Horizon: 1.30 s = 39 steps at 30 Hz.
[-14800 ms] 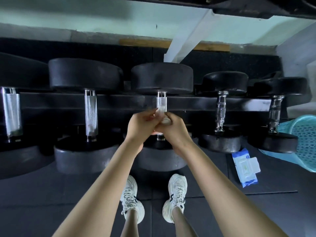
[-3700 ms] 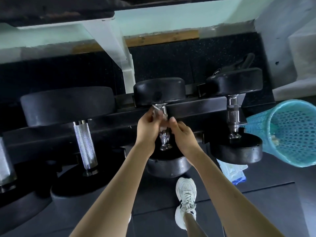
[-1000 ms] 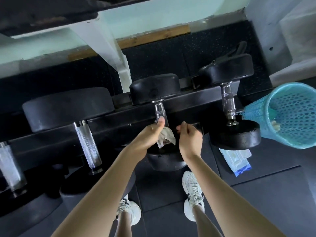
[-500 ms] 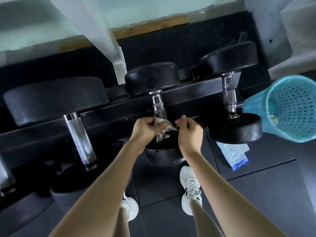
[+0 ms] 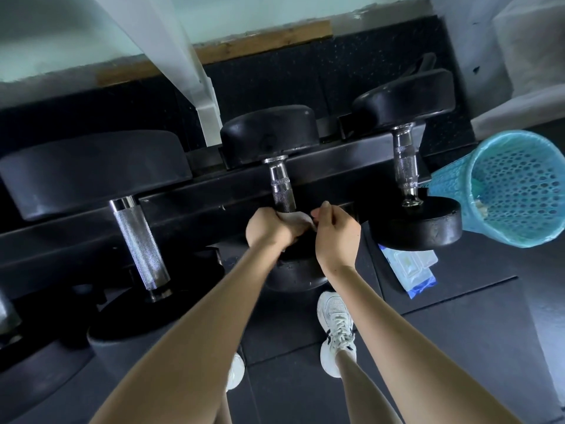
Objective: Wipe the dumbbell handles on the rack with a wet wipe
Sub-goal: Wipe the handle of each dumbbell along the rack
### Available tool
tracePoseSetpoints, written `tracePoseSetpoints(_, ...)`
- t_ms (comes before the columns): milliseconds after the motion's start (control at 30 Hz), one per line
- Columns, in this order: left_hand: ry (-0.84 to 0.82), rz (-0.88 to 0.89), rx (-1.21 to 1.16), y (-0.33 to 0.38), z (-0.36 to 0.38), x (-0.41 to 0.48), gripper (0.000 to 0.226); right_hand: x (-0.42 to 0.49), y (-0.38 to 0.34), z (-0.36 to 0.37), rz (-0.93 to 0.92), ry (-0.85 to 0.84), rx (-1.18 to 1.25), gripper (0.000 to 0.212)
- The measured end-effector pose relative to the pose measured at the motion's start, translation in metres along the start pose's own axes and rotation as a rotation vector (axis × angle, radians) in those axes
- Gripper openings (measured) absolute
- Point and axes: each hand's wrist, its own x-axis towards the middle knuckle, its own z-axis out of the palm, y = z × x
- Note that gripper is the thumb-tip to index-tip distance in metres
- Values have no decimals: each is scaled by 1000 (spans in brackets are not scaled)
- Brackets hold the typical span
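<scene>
The left hand [image 5: 270, 229] gripped the wipe [image 5: 296, 217] around the near end of the handle [image 5: 282, 191] on the rack [image 5: 214, 192]; the right hand [image 5: 336, 232] pinched the wipe's edge alongside. The handle's long axis ran straight away from both hands.

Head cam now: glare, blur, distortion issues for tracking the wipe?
Head view: dim, black dumbbell heads merge with the rack in shadow lower left; specular glints on the chrome handle; wide-angle bows the rack's rail; wet wipe is a small pale patch between left hand and right hand.
</scene>
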Motion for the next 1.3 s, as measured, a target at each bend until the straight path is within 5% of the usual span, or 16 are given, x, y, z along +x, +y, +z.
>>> tracePoseSetpoints(100, 120, -70, -111, 4, 9, -1, 26, 0, -1, -1, 7, -29, -3, 34)
tracePoseSetpoints(267, -11, 85, -257, -16, 6, 3, 17, 2, -1, -3, 23, -55, 24, 32)
tracePoseSetpoints(467, 141, 88, -218, -29, -1, -5, 26, 2, -2, -3, 41, -44, 15, 32)
tracePoseSetpoints(600, 98, 87, -246, -30, -14, -23, 14, 1, -10, -9, 99, -104, 44, 33)
tracePoseSetpoints(733, 99, 159, -274, -28, -26, -48, 25, -9, -30, -39, 141, -148, 143, 26)
tracePoseSetpoints(867, -29, 232, -392, -16, -24, -80, 35, -32, -50, -76, 187, -427, 372, 12)
tracePoseSetpoints(1000, -276, 339, -426, 12, -17, -112, 43, -40, -65, -103, 85, -635, 300, 10)
tracePoseSetpoints(1100, -379, 329, -524, 33, -16, -128, 59, -31, -63, -124, 26, -550, 194, 42)
tracePoseSetpoints(1200, -331, 187, -671, 54, -9, -138, 53, -18, -59, -147, -54, -466, 152, 36)
tracePoseSetpoints(1300, -166, 152, -577, 76, -2, -138, 37, 7, -54, -168, -65, -250, 109, 22)
